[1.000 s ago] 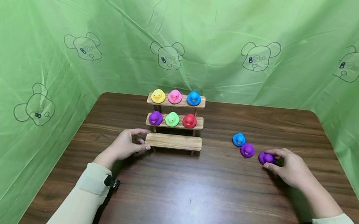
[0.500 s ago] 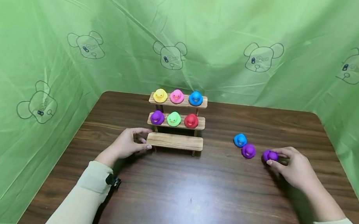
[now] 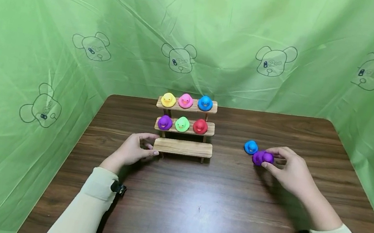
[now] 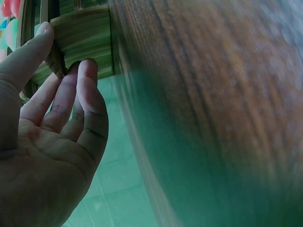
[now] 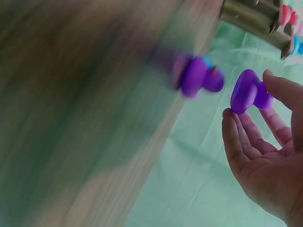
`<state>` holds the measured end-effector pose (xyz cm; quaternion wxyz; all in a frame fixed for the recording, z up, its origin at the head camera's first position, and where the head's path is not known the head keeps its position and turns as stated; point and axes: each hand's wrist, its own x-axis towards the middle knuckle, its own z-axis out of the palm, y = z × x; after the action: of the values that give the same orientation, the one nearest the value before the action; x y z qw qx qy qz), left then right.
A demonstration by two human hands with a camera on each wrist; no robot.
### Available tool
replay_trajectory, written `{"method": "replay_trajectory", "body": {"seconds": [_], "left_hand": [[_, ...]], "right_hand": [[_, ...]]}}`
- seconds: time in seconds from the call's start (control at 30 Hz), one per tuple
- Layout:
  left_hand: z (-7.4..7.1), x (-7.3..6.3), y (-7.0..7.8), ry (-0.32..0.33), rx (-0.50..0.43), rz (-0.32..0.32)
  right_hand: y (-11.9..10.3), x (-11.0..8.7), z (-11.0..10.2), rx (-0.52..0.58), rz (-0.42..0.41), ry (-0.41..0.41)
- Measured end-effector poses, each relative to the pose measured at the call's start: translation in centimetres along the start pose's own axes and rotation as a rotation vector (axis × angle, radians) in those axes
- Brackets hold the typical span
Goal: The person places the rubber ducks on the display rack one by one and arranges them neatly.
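Observation:
My left hand (image 3: 132, 149) grips the left end of the lowest board of a three-tier wooden shelf (image 3: 183, 147); in the left wrist view, thumb and fingers lie around the board's end (image 4: 85, 35). Between the thumb and fingers of my right hand (image 3: 290, 172), a purple rubber duck (image 5: 244, 92) is held above the table. It overlaps a second purple duck (image 3: 257, 158) in the head view. That one sits on the table beside a blue duck (image 3: 250, 147). Nothing stands on the lowest board.
Yellow (image 3: 168, 100), pink (image 3: 186, 101) and blue ducks (image 3: 205, 103) stand on the top tier. Purple (image 3: 165, 122), green (image 3: 182, 124) and red ones (image 3: 200, 126) line the middle tier. Green cloth (image 3: 230, 78) hangs behind the brown wooden table (image 3: 215, 212).
The right hand has lifted the purple duck off the table and carried it left, over the other purple duck. My left hand keeps its grip on the shelf.

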<state>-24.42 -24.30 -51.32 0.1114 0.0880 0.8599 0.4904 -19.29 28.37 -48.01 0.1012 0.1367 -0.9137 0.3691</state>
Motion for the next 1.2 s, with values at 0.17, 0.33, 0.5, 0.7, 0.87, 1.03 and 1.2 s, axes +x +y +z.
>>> {"method": "replay_trajectory", "body": {"seconds": [0.17, 0.33, 0.5, 0.7, 0.87, 1.03, 1.2], "left_hand": [[0.0, 0.0, 0.0, 0.005, -0.003, 0.005], [0.0, 0.0, -0.1, 0.007, 0.006, 0.006], [0.0, 0.0, -0.1, 0.005, 0.002, 0.005], [0.0, 0.1, -0.1, 0.007, 0.003, 0.013], [0.0, 0.1, -0.3, 0.008, 0.001, 0.015], [0.0, 0.1, -0.3, 0.009, 0.001, 0.016], [0.0, 0.1, -0.2, 0.010, 0.006, 0.020]], "right_hand": [[-2.0, 1.3, 2.0, 0.052, -0.084, -0.013], [-4.3, 2.4, 4.0, 0.078, -0.143, -0.032], [-6.4, 3.3, 5.8, 0.110, -0.183, -0.065], [-8.4, 4.1, 8.0, 0.131, -0.217, -0.100], [-10.0, 4.8, 9.9, 0.171, -0.230, -0.129], [-11.7, 5.6, 11.7, 0.231, -0.217, -0.165], [-13.1, 5.9, 13.0, 0.246, -0.227, -0.167]]}}
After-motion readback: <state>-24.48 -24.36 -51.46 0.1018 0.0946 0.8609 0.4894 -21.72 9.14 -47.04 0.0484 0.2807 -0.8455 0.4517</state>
